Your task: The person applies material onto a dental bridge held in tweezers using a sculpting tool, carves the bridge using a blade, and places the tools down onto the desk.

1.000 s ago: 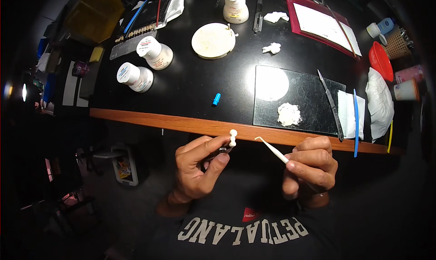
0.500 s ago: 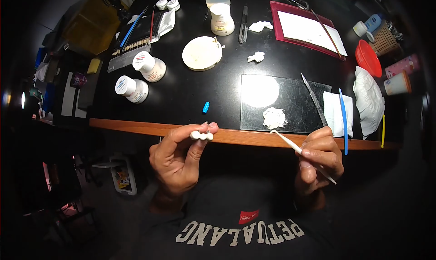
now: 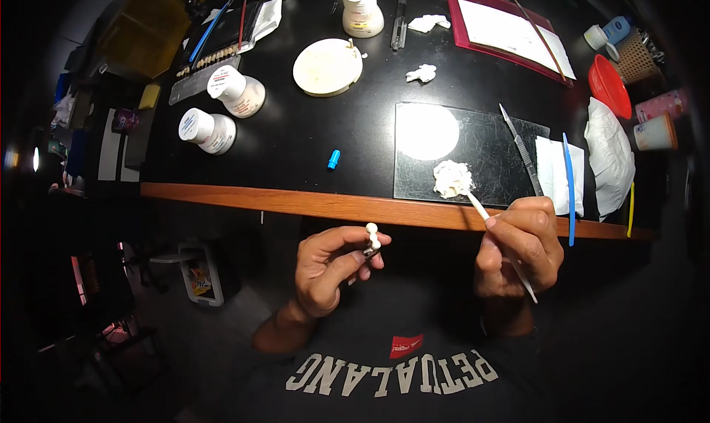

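Head view: the left hand [image 3: 322, 279] pinches a white knobbed piece [image 3: 372, 235] just off the near edge of the worktop [image 3: 292, 138]. To its right, the right hand [image 3: 531, 244] grips a slim white tool [image 3: 480, 209], its tip touching the white mound [image 3: 451, 179] on the dark slab [image 3: 492, 146].

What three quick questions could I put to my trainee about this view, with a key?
1. Which hand holds the white tool?
2. True or false: the blue cap lies to the left of the slab, not on it.
3. The tool's tip is at: A) the red bowl; B) the white paste; C) the white disc.

Key:
1. The right hand.
2. True.
3. B.
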Motion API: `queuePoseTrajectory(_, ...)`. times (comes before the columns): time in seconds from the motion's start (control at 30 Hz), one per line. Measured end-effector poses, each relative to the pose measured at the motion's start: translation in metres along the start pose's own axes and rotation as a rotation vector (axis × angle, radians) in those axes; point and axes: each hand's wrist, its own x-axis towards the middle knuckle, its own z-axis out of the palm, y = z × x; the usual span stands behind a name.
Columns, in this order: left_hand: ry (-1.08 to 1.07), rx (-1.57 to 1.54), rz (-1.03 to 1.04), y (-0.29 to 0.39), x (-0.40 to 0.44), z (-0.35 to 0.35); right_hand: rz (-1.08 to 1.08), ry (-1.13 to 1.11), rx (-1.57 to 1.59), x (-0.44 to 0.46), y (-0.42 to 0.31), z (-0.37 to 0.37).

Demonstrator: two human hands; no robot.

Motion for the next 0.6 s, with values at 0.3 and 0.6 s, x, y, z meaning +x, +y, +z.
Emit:
queuePoseTrajectory(0.3, 0.075, 0.025, 0.011, -0.007, 0.007, 0.000, 0.017, -0.010, 0.002, 0.000, -0.002, 0.001)
queuePoseTrajectory(0.6, 0.070, 0.120, 0.115, -0.002, 0.012, 0.004, 0.017, -0.015, 0.007, -0.001, -0.001, 0.001)
